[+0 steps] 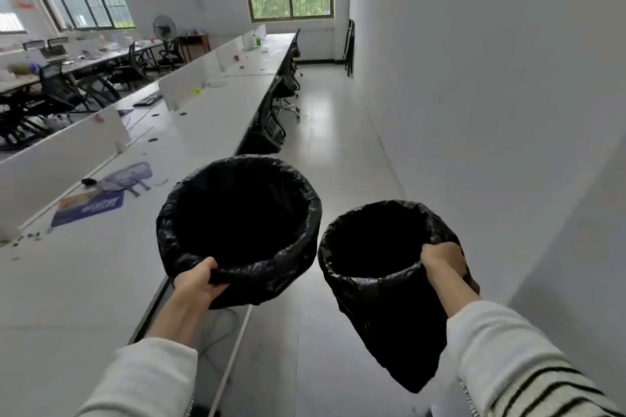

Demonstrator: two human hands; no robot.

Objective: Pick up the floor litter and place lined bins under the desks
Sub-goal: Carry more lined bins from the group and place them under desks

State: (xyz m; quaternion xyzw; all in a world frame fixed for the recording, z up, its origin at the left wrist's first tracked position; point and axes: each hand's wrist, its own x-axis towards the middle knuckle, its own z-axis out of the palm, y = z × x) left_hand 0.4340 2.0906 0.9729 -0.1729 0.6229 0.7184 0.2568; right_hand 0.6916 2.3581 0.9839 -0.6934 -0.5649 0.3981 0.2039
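I carry two bins lined with black plastic bags, both held up in the air over the aisle. My left hand (198,281) grips the near rim of the larger-looking left bin (237,227), which hangs beside the edge of the long white desk (84,281). My right hand (442,261) clasps the near right rim of the right bin (379,267), whose bag hangs down past my forearm. Both bins look empty and dark inside. No floor litter shows in the aisle.
The white desk row runs from bottom left toward the far window, with low dividers, a blue leaflet (88,208) and small scraps on top. Black office chairs (271,122) stand tucked along the desk's right side. A white wall (491,95) borders the tiled aisle (325,132) on the right.
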